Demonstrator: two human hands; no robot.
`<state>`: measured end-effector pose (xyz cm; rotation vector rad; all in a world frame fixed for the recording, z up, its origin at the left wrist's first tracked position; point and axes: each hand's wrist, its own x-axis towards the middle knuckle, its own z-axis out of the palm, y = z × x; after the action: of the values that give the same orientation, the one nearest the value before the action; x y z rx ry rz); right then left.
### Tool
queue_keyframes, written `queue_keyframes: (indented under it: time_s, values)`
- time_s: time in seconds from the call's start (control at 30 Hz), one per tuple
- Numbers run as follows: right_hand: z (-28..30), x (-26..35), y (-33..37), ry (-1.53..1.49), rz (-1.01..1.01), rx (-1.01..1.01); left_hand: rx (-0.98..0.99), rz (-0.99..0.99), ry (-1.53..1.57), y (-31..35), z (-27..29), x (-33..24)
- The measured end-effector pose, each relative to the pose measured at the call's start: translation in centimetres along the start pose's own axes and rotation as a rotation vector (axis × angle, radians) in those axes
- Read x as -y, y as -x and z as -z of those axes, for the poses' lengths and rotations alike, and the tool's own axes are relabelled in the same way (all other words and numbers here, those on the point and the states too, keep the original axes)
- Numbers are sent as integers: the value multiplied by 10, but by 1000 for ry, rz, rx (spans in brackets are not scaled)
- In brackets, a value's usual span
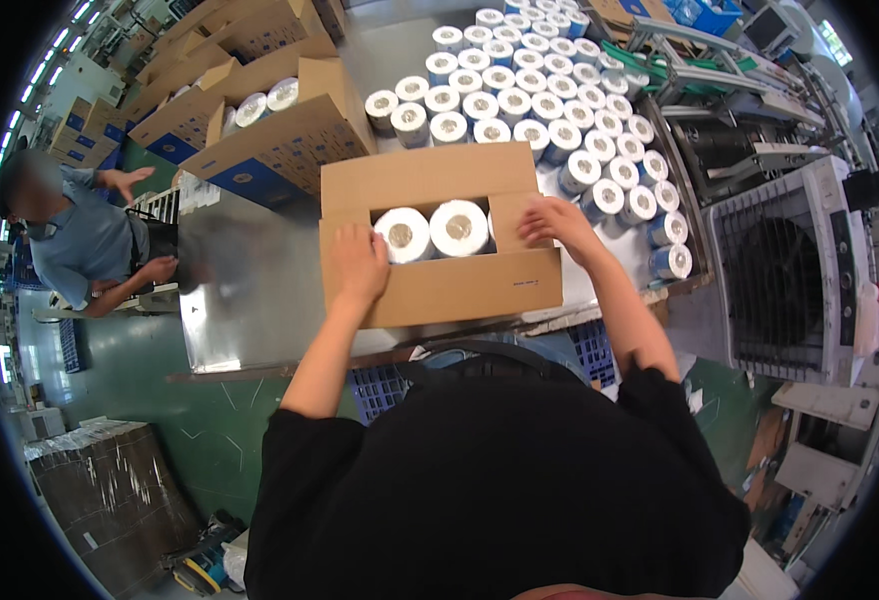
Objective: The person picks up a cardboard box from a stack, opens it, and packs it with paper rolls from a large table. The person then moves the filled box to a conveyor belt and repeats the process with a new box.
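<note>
A cardboard box (470,290) stands on the metal table in front of me, its long far flap (430,178) raised. Two white rolls (459,229) show side by side in its opening, between the folded short flaps. My left hand (362,262) lies with outstretched fingers on the left short flap (348,240). At the right short flap (507,222) is my right hand (557,224), slightly blurred, its fingers apart and pointing inward. Neither hand holds a roll. How much lies deeper in the box is hidden.
Many upright white rolls (513,102) crowd the table's far right. Filled cartons (278,140) line the far left. Another person (95,230) stands at left beyond the table's end (245,320). A large fan unit (785,270) stands at right, and stacked flat cardboard (110,490) lower left.
</note>
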<state>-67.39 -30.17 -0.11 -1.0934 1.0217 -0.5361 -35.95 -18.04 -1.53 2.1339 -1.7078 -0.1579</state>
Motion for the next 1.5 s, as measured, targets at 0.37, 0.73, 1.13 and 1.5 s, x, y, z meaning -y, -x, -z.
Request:
queue_keyframes:
  time_s: [0.37, 0.73, 1.13, 1.5]
  values:
    - [-16, -101, 22, 141, 141, -258, -13, -251, -126, -144, -46, -38]
    - [-117, -52, 16, -9, -147, 331, 224, -118, -97, 58, -10, -92]
    - [-108, -102, 24, 676, -99, 699, -53, 644, -384, 13, 83, 157]
    - [26, -191, 18, 1139, 22, 345, -257, 798, -319, 232, 84, 39]
